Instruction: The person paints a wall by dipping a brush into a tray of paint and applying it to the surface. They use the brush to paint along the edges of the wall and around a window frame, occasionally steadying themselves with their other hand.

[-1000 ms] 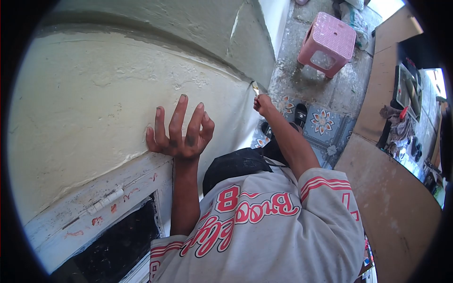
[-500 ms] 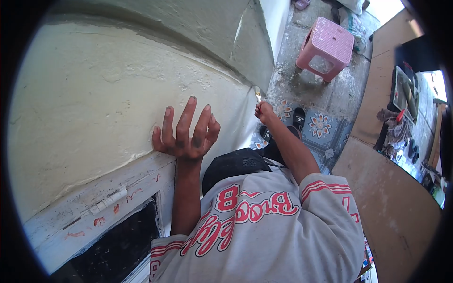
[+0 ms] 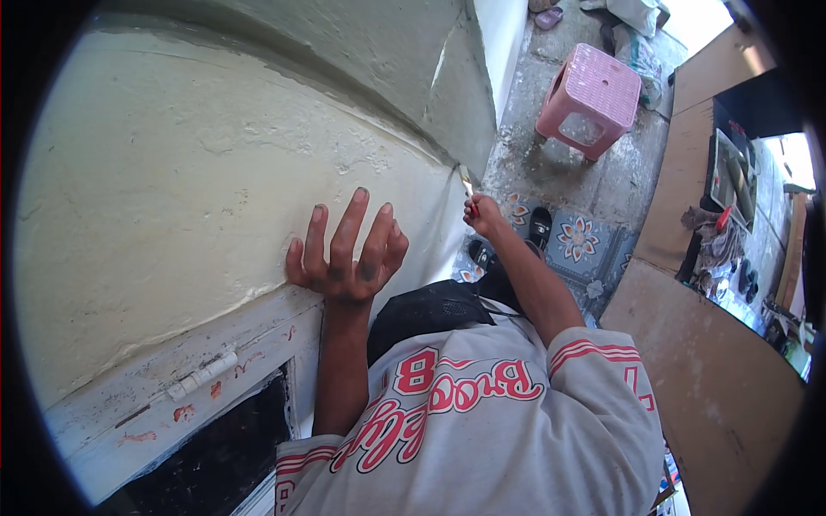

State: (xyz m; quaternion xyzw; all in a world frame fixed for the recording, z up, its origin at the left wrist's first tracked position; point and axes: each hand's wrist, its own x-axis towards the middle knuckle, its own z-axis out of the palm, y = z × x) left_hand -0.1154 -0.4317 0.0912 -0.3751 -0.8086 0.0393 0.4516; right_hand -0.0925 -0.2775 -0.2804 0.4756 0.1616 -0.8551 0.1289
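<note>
My right hand [image 3: 483, 213] is closed around the handle of a small paintbrush [image 3: 466, 182]. The brush head points away from me, its bristles close to the wall edge where the cream wall [image 3: 198, 189] meets the grey-green band [image 3: 379, 60]. My left hand [image 3: 348, 254] is spread against the cream wall with its fingers apart, just above the white wooden frame [image 3: 249, 331]. Dark smudges mark its knuckles and fingertips. Nothing is held in it.
A pink plastic stool [image 3: 594, 99] stands on the speckled concrete floor. Flowered blue tiles [image 3: 581, 241] lie around my feet in dark sandals [image 3: 539, 225]. Sacks [image 3: 638, 60] rest farther off. Brown boards [image 3: 688, 344] line the right side, with cloths [image 3: 716, 241] beyond them.
The view has shifted slightly, so both hands sit a little lower in it. My right hand and the brush have moved slightly; my left hand stays spread on the wall.
</note>
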